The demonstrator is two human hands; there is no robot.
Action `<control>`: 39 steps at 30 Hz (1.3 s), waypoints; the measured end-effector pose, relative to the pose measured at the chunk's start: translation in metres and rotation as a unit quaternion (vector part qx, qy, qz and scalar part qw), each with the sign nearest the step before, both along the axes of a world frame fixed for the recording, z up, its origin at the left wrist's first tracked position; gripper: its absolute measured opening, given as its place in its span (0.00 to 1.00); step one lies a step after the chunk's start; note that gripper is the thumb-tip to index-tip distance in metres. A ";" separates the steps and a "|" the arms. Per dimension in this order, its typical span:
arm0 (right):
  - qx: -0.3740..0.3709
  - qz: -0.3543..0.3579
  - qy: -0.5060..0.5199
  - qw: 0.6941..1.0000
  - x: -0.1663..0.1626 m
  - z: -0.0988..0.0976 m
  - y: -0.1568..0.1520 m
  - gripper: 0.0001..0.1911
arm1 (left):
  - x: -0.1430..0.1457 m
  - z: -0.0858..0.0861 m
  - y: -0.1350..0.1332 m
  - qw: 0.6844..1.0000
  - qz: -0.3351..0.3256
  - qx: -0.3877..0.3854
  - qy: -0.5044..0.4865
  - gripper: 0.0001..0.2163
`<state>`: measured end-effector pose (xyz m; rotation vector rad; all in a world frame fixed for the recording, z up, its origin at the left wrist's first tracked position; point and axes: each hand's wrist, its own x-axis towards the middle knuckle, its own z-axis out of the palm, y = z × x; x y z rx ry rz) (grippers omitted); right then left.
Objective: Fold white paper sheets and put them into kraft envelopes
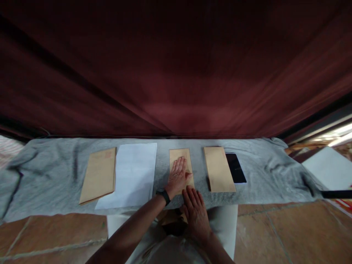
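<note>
Trainee: State the hand positions.

Instructor: The left hand [177, 178] lies flat on the brown envelope [176, 153], fingers extended, clamped on nothing. The right hand [195, 208] is also flat, fingertips at the envelope's near right corner; pressure there cannot be determined.

Trainee: Locate the envelope.

Instructor: On the cloth-covered table [261, 189], between the white sheets [137, 172] and the right envelope stack [220, 168].

Trainee: List possible faults.

Instructor: Sideways force from the left hand could skid or crease the envelope, since the cloth may shift. Uneven pressure could bend the near corner. Bumping the right stack could slide it, as it overlaps a dark device [236, 168].
</note>
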<state>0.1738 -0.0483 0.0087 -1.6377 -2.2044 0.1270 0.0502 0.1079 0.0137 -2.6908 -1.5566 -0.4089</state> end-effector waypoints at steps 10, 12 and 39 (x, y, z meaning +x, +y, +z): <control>0.000 -0.006 -0.002 1.000 0.000 0.007 0.002 0.30 | -0.028 -0.006 0.020 0.999 0.043 -0.007 -0.016 0.32; 0.001 -0.005 -0.002 1.000 0.000 0.006 0.003 0.30 | -0.026 -0.005 0.005 1.000 0.015 -0.013 -0.020 0.32; -0.004 -0.037 -0.001 0.999 0.012 0.007 -0.002 0.29 | -0.060 -0.005 -0.119 0.991 -0.120 0.053 0.002 0.34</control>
